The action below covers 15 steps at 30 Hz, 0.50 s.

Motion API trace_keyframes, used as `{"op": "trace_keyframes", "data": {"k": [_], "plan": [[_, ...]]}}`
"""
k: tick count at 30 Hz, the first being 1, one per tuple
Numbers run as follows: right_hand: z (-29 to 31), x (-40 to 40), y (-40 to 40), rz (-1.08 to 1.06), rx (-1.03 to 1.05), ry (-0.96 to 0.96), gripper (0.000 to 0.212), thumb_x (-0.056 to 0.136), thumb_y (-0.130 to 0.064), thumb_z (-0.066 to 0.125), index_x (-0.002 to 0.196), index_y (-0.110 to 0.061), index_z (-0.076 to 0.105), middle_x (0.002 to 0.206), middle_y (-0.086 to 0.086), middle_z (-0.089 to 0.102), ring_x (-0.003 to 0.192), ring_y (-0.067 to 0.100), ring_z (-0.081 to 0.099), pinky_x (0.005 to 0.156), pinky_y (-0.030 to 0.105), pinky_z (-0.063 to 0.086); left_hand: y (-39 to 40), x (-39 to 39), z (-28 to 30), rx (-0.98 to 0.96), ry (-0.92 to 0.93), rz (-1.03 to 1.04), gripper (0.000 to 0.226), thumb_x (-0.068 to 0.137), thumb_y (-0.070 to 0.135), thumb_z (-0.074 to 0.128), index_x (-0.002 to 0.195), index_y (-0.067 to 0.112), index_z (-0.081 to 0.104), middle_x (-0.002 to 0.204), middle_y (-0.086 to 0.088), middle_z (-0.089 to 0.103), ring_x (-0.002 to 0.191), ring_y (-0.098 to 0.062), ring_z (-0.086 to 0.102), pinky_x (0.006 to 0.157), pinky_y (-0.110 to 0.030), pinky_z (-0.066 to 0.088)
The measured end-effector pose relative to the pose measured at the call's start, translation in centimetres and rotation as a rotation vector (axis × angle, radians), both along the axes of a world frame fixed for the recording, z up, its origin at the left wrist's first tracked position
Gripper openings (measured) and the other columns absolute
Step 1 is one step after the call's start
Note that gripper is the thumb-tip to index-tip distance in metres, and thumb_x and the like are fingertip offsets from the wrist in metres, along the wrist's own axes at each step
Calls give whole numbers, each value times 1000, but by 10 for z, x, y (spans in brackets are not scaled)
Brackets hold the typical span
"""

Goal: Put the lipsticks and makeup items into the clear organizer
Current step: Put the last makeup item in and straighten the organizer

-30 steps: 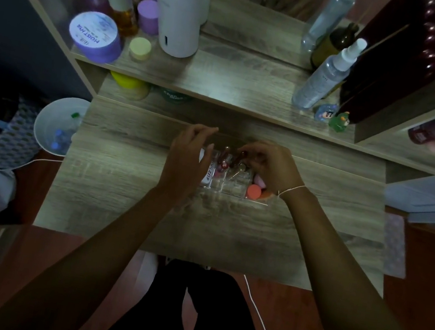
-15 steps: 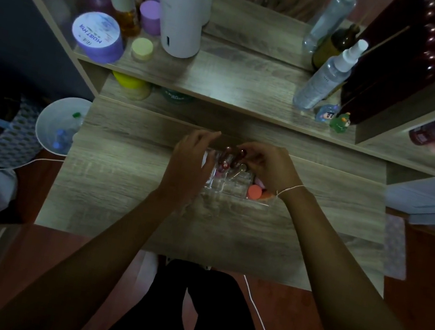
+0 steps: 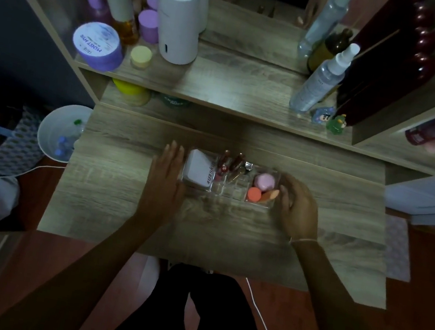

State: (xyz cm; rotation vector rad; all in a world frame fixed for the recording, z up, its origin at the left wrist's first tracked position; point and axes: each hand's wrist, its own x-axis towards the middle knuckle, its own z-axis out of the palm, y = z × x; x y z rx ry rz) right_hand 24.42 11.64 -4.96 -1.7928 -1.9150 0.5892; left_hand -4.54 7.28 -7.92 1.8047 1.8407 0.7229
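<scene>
The clear organizer (image 3: 230,193) sits on the wooden desk between my hands. Its left compartment holds a white compact case (image 3: 198,171). Two dark red lipsticks (image 3: 230,161) stand tilted in the middle slots. On the right lie a pink round puff (image 3: 264,180) and an orange sponge (image 3: 254,194). My left hand (image 3: 165,176) rests flat against the organizer's left side, fingers straight. My right hand (image 3: 296,204) cups its right side, fingers curled at the wall. Neither hand holds a loose item.
A raised shelf behind carries a white cylinder device (image 3: 178,15), a purple jar (image 3: 97,46), spray bottles (image 3: 321,80) and small figurines (image 3: 329,119). A white bin (image 3: 55,135) stands left of the desk (image 3: 123,206). A white cable (image 3: 266,328) trails below.
Both hands have left the middle of the organizer and moved apart to its two sides, uncovering the compact, lipsticks and sponges.
</scene>
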Motion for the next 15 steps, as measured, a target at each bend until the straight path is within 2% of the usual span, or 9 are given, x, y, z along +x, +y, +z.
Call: {"op": "trace_keyframes", "data": {"k": [4,6,10,15], "plan": [[-28,3,-34,-73,-86,19,41,98,-14,41,139,-16,41,138,10,53,125,23,49,103,35,40,-13,-5,-15,-90,24,14,65,90,24,32,147,0,13,157,-22,11,146,-30,7,118,-51,11],[-36,-1,-42,-42,-131,27,51,94,-7,44,143,-11,32,144,13,46,132,25,43,111,41,37,-17,-5,-19,-123,37,6,69,87,21,38,147,-1,10,157,-23,9,146,-31,7,118,-53,11],[-45,-12,-49,-20,-209,-69,72,82,1,52,147,-3,20,153,19,31,142,30,28,115,51,28,-21,-2,-25,-197,77,-43,73,87,26,37,147,-2,6,157,-23,8,146,-32,8,119,-53,10],[-49,-17,-54,-26,-203,-125,71,84,-4,49,148,-8,17,154,15,29,144,27,24,120,52,15,-21,6,-28,-226,138,-64,74,85,27,40,148,1,9,157,-23,12,145,-33,9,119,-53,4]]}}
